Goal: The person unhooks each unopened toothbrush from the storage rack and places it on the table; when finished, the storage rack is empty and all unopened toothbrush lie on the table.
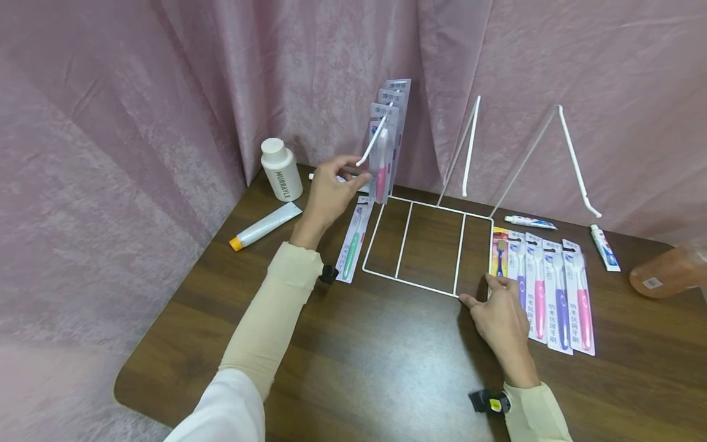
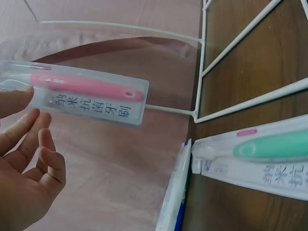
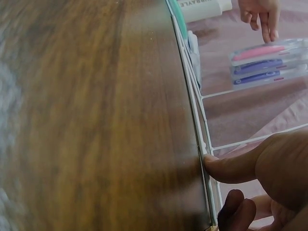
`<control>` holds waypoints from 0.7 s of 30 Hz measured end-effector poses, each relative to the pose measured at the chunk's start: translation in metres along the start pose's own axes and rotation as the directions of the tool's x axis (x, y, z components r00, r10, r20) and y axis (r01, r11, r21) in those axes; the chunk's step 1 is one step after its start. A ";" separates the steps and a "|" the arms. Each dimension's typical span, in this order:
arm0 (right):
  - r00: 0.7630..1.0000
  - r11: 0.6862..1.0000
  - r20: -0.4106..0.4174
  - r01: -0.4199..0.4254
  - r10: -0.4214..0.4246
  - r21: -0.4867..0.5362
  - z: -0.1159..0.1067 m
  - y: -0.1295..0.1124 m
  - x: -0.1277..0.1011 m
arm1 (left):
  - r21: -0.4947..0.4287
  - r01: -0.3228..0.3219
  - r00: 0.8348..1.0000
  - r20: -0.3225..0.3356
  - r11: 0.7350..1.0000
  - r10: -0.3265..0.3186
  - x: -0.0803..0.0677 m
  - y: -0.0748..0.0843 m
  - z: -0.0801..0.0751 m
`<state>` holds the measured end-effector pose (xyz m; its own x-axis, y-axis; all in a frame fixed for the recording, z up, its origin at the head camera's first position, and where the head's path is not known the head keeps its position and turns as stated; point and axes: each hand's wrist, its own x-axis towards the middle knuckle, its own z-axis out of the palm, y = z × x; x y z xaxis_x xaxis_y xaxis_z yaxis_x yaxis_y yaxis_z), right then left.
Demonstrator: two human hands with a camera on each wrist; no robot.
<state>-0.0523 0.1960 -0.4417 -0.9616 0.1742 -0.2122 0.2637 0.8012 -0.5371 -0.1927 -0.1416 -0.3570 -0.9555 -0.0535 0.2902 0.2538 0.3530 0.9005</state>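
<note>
Three packaged toothbrushes hang one behind another on the left hook of a white wire rack (image 1: 428, 285); the front pack (image 2: 86, 91) holds a pink toothbrush. My left hand (image 1: 331, 193) is beside these packs near the hook's tip, thumb and fingers apart, fingertips right at the front pack's edge. At the rack's front right corner, my right hand (image 1: 502, 316) holds the base wire between thumb and index finger. Its thumb (image 3: 231, 166) lies against the wire in the right wrist view. A packaged green toothbrush (image 1: 353, 242) lies left of the rack.
Several packaged toothbrushes (image 1: 558, 294) lie in a row right of the rack. Small toothpaste tubes (image 1: 530, 222) lie behind and beside them. A white bottle (image 1: 282, 172) and a yellow-capped tube (image 1: 265, 226) are at the left; an orange container (image 1: 671, 273) is at the right. Two rack hooks (image 1: 469, 147) carry nothing.
</note>
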 end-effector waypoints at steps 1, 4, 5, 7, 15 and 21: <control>1.000 1.000 0.004 0.000 0.000 0.000 0.000 0.000 0.000 | -0.012 0.002 1.000 0.003 1.000 -0.002 0.000 0.000 0.001; 1.000 1.000 0.012 -0.001 0.001 -0.001 -0.001 -0.001 0.000 | -0.048 0.001 1.000 -0.004 0.999 -0.002 0.000 -0.001 0.004; 1.000 1.000 0.011 -0.001 0.001 -0.002 -0.001 -0.001 0.000 | -0.060 -0.003 1.000 -0.007 0.998 0.003 0.000 -0.001 0.005; 1.000 1.000 0.012 -0.002 0.002 -0.001 -0.001 -0.001 0.000 | -0.075 -0.014 1.000 -0.018 0.997 0.013 0.001 0.000 0.007; 1.000 1.000 0.013 -0.005 0.005 -0.001 -0.001 -0.003 -0.001 | -0.066 -0.045 0.998 -0.039 0.997 0.043 0.003 0.000 0.011; 1.000 1.000 0.020 -0.009 0.009 0.004 -0.001 -0.002 0.000 | -0.052 -0.055 0.998 -0.047 0.997 0.052 0.004 0.001 0.015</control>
<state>-0.0533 0.1946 -0.4397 -0.9575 0.1699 -0.2330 0.2725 0.7974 -0.5384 -0.1982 -0.1276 -0.3597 -0.9328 -0.0789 0.3518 0.3132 0.3060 0.8991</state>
